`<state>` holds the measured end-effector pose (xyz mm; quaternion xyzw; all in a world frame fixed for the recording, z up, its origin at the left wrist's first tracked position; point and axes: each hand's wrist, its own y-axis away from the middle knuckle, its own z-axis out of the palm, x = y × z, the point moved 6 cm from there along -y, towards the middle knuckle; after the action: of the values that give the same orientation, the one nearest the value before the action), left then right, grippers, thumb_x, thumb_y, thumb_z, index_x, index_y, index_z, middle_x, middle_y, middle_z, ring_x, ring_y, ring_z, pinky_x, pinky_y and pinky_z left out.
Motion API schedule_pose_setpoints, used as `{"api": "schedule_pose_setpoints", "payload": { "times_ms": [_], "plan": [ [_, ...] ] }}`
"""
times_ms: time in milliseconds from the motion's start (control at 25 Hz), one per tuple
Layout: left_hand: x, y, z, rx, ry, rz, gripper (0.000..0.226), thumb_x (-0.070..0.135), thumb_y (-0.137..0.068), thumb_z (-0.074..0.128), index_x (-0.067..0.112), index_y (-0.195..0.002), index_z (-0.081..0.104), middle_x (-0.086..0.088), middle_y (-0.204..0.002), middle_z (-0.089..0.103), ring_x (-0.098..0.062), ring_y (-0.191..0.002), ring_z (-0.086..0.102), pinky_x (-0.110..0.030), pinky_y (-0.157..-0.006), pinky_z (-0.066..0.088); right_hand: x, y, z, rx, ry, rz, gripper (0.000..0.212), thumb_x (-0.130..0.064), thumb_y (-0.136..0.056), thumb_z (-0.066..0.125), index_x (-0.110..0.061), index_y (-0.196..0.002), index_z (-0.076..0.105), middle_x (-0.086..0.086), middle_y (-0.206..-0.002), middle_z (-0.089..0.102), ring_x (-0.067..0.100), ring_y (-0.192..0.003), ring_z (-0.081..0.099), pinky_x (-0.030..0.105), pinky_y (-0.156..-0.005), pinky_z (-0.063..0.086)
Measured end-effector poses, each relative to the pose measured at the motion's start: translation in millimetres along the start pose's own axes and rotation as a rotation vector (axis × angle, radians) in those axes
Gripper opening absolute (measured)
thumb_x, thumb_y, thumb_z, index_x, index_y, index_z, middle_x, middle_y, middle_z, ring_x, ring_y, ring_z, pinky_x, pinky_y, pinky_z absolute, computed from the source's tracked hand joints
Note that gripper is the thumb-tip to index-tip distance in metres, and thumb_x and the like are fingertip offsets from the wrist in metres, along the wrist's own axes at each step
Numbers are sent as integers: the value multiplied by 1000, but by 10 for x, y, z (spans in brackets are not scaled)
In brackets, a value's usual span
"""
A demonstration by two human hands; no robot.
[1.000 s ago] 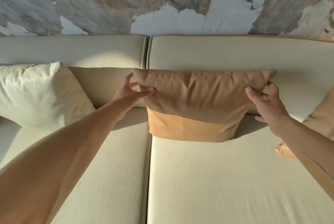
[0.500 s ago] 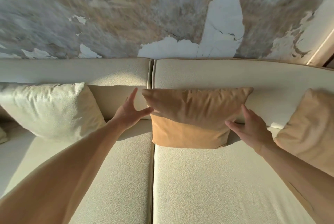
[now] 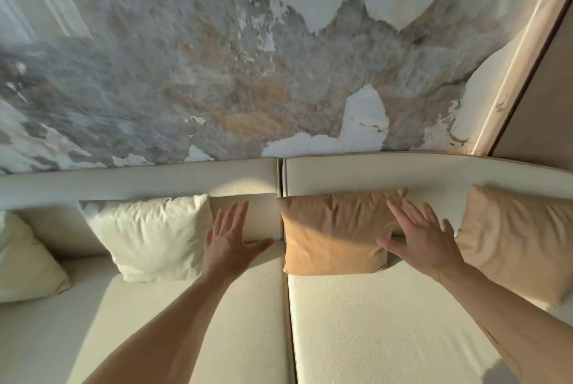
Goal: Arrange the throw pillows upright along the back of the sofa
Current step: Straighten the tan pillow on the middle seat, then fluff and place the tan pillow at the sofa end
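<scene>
A tan throw pillow (image 3: 331, 234) stands upright against the cream sofa back (image 3: 372, 172), just right of the seam between the two seat cushions. My left hand (image 3: 231, 239) hovers open to its left, apart from it, fingers spread. My right hand (image 3: 424, 241) is open in front of the pillow's right edge, holding nothing. A white pillow (image 3: 148, 234) leans on the back to the left, a pale peach pillow (image 3: 521, 241) to the right, and part of another cream pillow (image 3: 24, 259) shows at the far left.
The cream seat cushions (image 3: 372, 321) stretch toward me below the pillows. A marbled grey and white wall (image 3: 217, 73) rises behind the sofa. A beige door frame or panel (image 3: 533, 73) runs along the right.
Both hands have let go of the tan pillow's top corners and pulled back, open. The pillow stays upright against the back. The view has moved back and tilted upward.
</scene>
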<state>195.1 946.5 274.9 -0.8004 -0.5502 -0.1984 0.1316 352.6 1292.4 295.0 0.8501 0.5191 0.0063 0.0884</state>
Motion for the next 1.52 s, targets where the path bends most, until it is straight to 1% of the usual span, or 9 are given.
{"api": "schedule_pose_setpoints", "payload": {
  "times_ms": [160,320,480,640,880,1080,1200,1320,1520],
  "plan": [
    [175,210,-506,54,-194,143,110,93,-64,28,38,-156,0,5,-167,-1,-22,-153,-6,-51,-121,2,-112,387,-375,38,51,-8,89,-78,-85,35,-42,-156,-4,-6,-168,-4,31,-153,-5,58,-119,10],
    [388,389,-782,78,-189,143,110,90,-69,38,39,-154,-9,5,-166,-7,-22,-153,-10,-55,-121,-1,-59,606,-725,88,24,-9,86,-77,-85,36,-44,-155,-1,-6,-168,-3,30,-153,-7,58,-118,8],
    [772,546,-846,134,-157,139,114,92,-66,38,41,-151,-18,4,-166,-7,-22,-153,-5,-57,-119,3,350,820,-1030,140,35,-12,83,-76,-87,35,-45,-155,-1,-7,-168,-4,28,-154,-7,57,-118,8],
    [1537,729,-562,123,-151,177,117,97,-60,30,41,-152,-17,6,-166,-9,-21,-153,-7,-56,-120,0,1341,1105,-1250,170,14,37,83,-74,-87,38,-46,-155,0,-8,-168,-3,27,-154,-7,57,-117,12],
    [2926,1055,74,78,-70,221,114,92,-64,37,41,-153,-12,6,-166,-8,-21,-153,-7,-55,-119,-2,2960,1629,-1404,191,53,124,82,-77,-87,31,-44,-155,2,-6,-168,-1,29,-154,-2,55,-118,9],
    [3652,1129,503,6,-70,275,112,90,-65,42,47,-150,-16,8,-166,-9,-21,-153,-8,-56,-120,1,3912,2051,-1309,193,50,198,87,-84,-82,24,-43,-156,0,-7,-168,1,30,-154,1,61,-116,13],
    [3980,1075,727,-32,-93,330,114,98,-57,30,49,-148,-19,8,-165,-12,-22,-153,-8,-57,-119,1,4313,2210,-1249,185,59,258,94,-90,-74,15,-45,-155,-1,-4,-168,5,32,-153,3,63,-115,17],
    [4267,954,954,-69,-118,398,118,103,-51,18,48,-149,-18,8,-165,-13,-23,-152,-9,-59,-119,2,4567,2331,-1235,184,47,323,97,-91,-70,13,-45,-155,1,-3,-168,6,32,-154,3,63,-115,16],
    [4635,772,1235,-128,-72,471,118,101,-54,24,45,-153,-10,7,-166,-7,-23,-153,-5,-58,-119,4,4776,2460,-1194,170,5,442,93,-87,-75,24,-45,-155,2,-3,-168,6,31,-154,3,62,-117,16]
  ]
}}
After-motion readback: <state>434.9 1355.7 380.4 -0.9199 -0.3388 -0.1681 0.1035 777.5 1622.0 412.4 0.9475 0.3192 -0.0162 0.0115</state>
